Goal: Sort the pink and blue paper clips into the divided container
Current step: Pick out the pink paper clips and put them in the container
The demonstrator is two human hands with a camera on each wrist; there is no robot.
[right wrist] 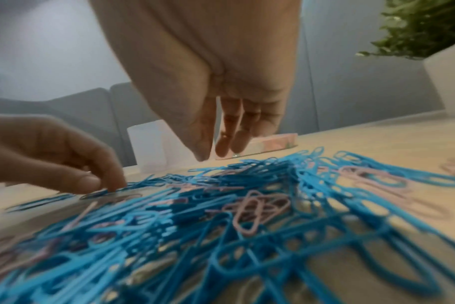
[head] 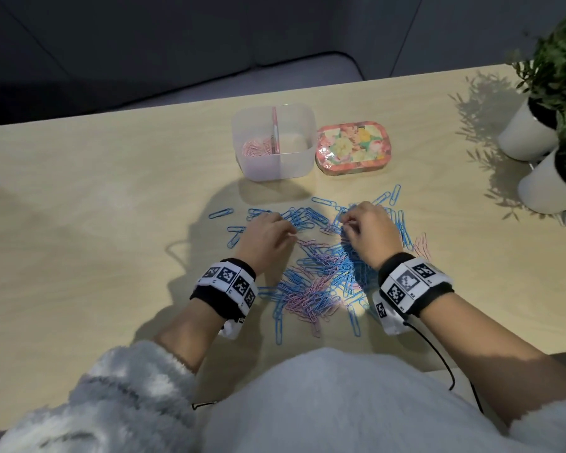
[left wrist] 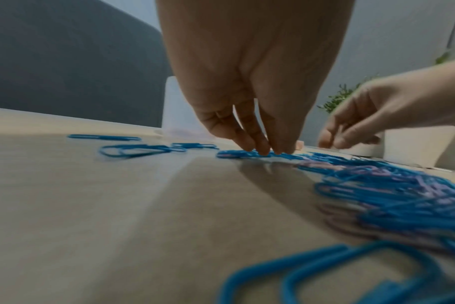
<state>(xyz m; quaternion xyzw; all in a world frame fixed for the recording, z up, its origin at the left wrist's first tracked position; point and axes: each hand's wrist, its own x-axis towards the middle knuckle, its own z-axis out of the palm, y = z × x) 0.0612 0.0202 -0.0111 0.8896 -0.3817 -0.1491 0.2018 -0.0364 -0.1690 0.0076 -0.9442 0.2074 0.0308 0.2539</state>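
Note:
A loose pile of blue and pink paper clips (head: 321, 276) is spread over the wooden table (head: 111, 197). Behind it stands the clear divided container (head: 303, 158). Its left compartment holds pink clips (head: 255, 148), and I see no clips in its right compartment. My left hand (head: 291, 232) reaches down at the pile's left edge, its fairly straight fingertips (left wrist: 266, 151) touching blue clips. My right hand (head: 347, 223) hovers over the pile's far side. Its thumb and fingers (right wrist: 223, 150) hang just above the clips with a small gap and nothing visible between them.
A floral tin (head: 353, 147) sits right beside the container. Two white plant pots (head: 530, 132) stand at the table's right edge. Single blue clips (head: 221, 213) lie scattered left of the pile. A dark sofa is beyond the table's far edge.

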